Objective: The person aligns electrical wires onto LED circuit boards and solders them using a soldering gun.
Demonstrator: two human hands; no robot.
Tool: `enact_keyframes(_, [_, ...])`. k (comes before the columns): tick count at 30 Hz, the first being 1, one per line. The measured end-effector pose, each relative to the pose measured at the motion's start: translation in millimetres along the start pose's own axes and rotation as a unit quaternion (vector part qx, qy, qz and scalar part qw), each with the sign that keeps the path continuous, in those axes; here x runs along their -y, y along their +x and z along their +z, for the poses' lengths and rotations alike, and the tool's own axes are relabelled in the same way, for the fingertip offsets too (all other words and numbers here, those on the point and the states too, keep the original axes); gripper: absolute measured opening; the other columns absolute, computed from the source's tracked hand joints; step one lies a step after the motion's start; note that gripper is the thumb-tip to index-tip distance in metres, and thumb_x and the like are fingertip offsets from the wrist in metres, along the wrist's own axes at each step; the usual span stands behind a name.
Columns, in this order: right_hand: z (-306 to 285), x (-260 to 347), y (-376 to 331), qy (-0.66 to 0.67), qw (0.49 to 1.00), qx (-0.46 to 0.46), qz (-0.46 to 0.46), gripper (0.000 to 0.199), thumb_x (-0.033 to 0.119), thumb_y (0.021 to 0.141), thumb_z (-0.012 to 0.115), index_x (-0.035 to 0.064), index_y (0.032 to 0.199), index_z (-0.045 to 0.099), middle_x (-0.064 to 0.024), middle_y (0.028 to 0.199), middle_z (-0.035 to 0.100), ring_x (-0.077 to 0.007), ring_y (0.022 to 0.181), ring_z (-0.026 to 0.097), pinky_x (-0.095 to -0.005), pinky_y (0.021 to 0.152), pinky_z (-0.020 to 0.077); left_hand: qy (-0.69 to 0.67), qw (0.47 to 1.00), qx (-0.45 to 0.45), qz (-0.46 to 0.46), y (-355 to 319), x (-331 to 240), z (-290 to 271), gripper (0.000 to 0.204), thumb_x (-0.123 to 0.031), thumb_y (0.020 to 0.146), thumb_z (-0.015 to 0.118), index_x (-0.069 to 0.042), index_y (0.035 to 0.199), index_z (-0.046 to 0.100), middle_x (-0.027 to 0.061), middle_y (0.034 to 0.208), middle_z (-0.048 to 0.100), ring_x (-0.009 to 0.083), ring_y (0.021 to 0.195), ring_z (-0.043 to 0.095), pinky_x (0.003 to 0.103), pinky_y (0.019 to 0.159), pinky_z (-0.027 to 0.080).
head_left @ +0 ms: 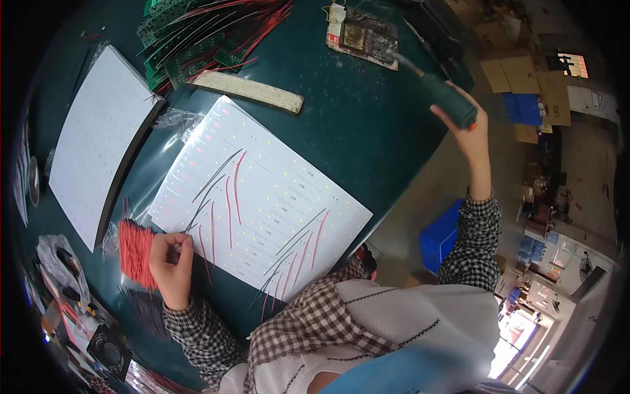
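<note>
On the dark green tabletop [367, 125] lies a white LED panel [262, 197] with red and black wires; the right hand [467, 126] grips a raised soldering iron [441, 92]; the left hand [172, 264] pinches a black wire [194, 222] beside a red wire bundle [136, 253].

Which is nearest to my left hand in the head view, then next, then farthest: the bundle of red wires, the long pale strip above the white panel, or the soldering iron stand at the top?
From the left hand:
1. Bundle of red wires, right beside the hand on its left, touching it.
2. Long pale strip, up the table past the white panel.
3. Soldering iron stand, at the table's far edge, upper right.
</note>
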State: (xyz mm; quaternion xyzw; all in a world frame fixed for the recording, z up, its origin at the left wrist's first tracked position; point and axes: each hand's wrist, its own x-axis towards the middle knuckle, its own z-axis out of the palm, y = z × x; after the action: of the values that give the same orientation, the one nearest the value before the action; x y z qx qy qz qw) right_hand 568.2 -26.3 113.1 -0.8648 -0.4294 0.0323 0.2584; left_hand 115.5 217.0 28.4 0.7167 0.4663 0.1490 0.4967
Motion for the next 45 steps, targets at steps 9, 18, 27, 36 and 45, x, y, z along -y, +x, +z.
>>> enact_keyframes(9, [8, -24, -6, 0.327, 0.906, -0.076, 0.257, 0.029, 0.009, 0.085, 0.068, -0.0032, 0.111, 0.063, -0.0135, 0.096, 0.069, -0.0216, 0.085, 0.068, -0.0294, 0.073, 0.0543, 0.003, 1.000, -0.002, 0.000, 0, 0, -1, 0.007, 0.003, 0.082, 0.065, 0.000, 0.083, 0.059, -0.0034, 0.075, 0.048, 0.0032, 0.066, 0.043, 0.017, 0.059, 0.035])
enact_keyframes(18, [14, -5, -12, 0.080, 0.991, -0.044, 0.093, 0.026, 0.013, 0.080, 0.076, -0.0017, 0.099, 0.068, -0.0069, 0.090, 0.069, -0.0125, 0.082, 0.066, -0.0244, 0.074, 0.0510, 0.009, 1.000, -0.008, -0.001, 0, 0, -2, 0.007, 0.003, 0.082, 0.065, 0.000, 0.083, 0.059, -0.0036, 0.074, 0.048, 0.0032, 0.066, 0.044, 0.017, 0.059, 0.035])
enact_keyframes(27, [-8, 1, -57, 0.590, 0.752, -0.080, 0.285, 0.039, 0.027, 0.094, 0.058, -0.0062, 0.115, 0.056, -0.0085, 0.082, 0.063, -0.0212, 0.077, 0.067, -0.0309, 0.064, 0.0598, -0.006, 1.000, 0.005, -0.007, 0, 3, -2, 0.006, 0.003, 0.082, 0.064, 0.000, 0.084, 0.059, -0.0033, 0.075, 0.049, 0.0031, 0.067, 0.044, 0.017, 0.059, 0.035])
enact_keyframes(36, [4, -18, -54, 0.816, 0.484, 0.034, 0.313, 0.051, 0.037, 0.097, 0.051, -0.0082, 0.121, 0.049, -0.0110, 0.091, 0.063, -0.0252, 0.089, 0.066, -0.0362, 0.066, 0.0624, -0.005, 1.000, 0.002, -0.002, 0, 6, -2, 0.007, 0.004, 0.082, 0.064, 0.000, 0.083, 0.059, -0.0038, 0.075, 0.048, 0.0025, 0.066, 0.044, 0.017, 0.059, 0.035])
enact_keyframes(45, [29, -57, -5, 0.694, 0.638, -0.027, 0.332, 0.045, 0.029, 0.092, 0.062, -0.0084, 0.116, 0.056, -0.0158, 0.103, 0.066, -0.0287, 0.092, 0.068, -0.0339, 0.068, 0.0617, -0.008, 1.000, -0.001, -0.011, 0, 1, -1, 0.007, 0.004, 0.082, 0.064, 0.000, 0.083, 0.059, -0.0037, 0.075, 0.048, 0.0025, 0.065, 0.043, 0.017, 0.057, 0.034])
